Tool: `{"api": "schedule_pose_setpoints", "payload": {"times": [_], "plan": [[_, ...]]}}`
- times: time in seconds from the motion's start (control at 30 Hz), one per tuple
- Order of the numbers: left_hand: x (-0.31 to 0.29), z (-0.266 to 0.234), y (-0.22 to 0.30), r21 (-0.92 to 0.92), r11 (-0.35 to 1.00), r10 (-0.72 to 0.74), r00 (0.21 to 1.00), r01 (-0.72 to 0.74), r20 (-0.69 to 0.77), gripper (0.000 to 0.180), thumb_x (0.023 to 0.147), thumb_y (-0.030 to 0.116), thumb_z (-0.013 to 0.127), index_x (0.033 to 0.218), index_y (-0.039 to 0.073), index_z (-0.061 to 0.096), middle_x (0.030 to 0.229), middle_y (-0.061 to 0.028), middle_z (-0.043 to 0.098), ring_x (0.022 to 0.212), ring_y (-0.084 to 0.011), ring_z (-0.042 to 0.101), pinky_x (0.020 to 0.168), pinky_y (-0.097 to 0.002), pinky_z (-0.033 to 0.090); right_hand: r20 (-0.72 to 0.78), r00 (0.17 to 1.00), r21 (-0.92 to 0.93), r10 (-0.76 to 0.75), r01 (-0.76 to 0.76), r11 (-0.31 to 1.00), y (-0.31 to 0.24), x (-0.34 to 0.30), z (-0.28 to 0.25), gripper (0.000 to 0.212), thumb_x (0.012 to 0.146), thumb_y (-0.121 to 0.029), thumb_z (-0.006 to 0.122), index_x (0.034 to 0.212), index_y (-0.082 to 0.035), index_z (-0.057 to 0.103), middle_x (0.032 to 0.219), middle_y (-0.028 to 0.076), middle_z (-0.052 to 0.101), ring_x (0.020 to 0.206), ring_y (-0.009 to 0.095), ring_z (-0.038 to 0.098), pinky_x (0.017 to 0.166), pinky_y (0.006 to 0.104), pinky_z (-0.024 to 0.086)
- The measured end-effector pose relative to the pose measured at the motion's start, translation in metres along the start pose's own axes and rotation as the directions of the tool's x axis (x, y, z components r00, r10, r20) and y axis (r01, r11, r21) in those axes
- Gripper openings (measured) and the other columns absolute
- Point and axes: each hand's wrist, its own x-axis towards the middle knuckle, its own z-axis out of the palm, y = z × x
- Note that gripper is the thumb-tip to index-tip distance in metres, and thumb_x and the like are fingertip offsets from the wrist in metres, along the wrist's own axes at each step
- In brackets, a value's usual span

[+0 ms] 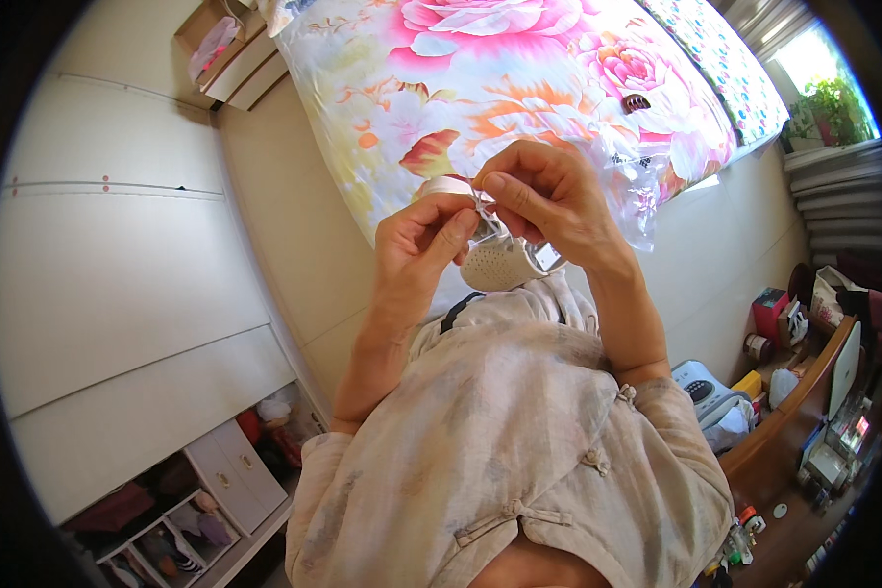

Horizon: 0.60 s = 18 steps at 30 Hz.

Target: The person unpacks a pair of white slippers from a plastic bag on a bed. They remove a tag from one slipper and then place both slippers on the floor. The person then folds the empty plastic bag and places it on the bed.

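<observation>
A cream shoe with small perforations rests close in front of my body, below my hands. Over it, pale shoelaces run between my fingers. My left hand is closed, thumb and forefinger pinching the lace. Just to its right, my right hand pinches the lace too, its thumb and forefinger pressed together. The two hands nearly touch and cover much of the shoe's upper part. A white tag or label shows beside the shoe, under my right wrist.
Ahead is a bed with a floral sheet, a clear plastic bag at its near edge and a brown hair claw on top. White cabinets line the left. A wooden desk and a blue-grey device stand right.
</observation>
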Motion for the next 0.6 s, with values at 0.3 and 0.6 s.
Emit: {"api": "schedule_pose_setpoints", "payload": {"times": [0.3, 0.6], "plan": [[0.003, 0.010, 0.013, 0.062, 0.996, 0.060, 0.997, -0.056, -0.055, 0.011, 0.089, 0.009, 0.055, 0.094, 0.001, 0.060, 0.075, -0.0005, 0.059, 0.056, -0.0029, 0.039, 0.049, -0.0179, 0.030, -0.003, 0.999, 0.072, -0.052, 0.052, 0.996, 0.004, -0.001, -0.003, 0.017, 0.092, -0.013, 0.051, 0.096, 0.002, 0.057, 0.063, 0.004, 0.057, 0.045, 0.004, 0.045, 0.042, 0.0179, 0.035], [-0.001, -0.007, 0.022, 0.025, 0.995, 0.099, 0.993, -0.101, 0.067, 0.011, 0.092, 0.008, 0.048, 0.101, 0.005, 0.053, 0.087, -0.0033, 0.059, 0.056, -0.0033, 0.039, 0.048, -0.0155, 0.029, 0.052, 0.873, -0.360, -0.485, 0.469, 0.806, 0.001, 0.009, 0.006, 0.013, 0.084, -0.002, 0.055, 0.096, -0.003, 0.060, 0.074, 0.004, 0.056, 0.060, 0.007, 0.050, 0.051, 0.0216, 0.038]]}}
